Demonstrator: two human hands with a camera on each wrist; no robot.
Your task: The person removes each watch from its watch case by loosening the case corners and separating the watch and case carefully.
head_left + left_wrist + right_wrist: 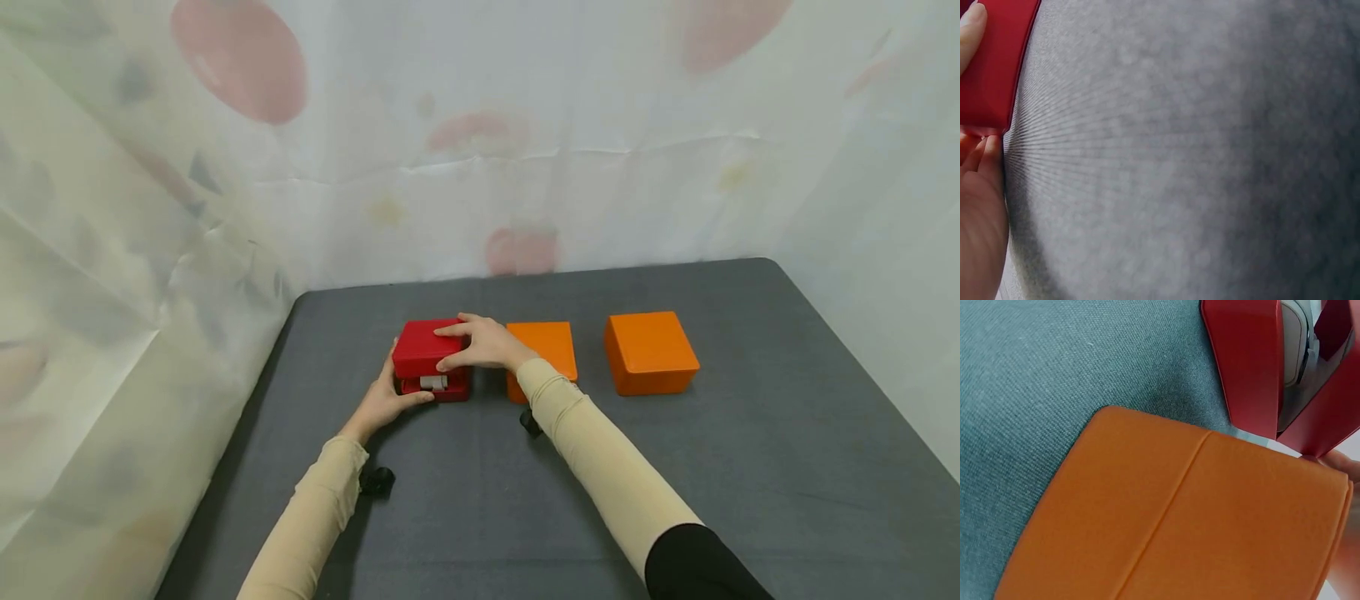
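On the dark grey surface (450, 517), three boxes are counted: one red, two orange. At the left, the red box (427, 346) is cupped at its near left corner by the left hand (386, 402), its grip curled round the base. The lid is raised slightly and held by the right hand (483, 343), fingers flat on top and thumb at the front edge; something pale grey is seen inside. Just beside it stands the first orange box (551, 346), then the second orange box (649, 352), both closed.
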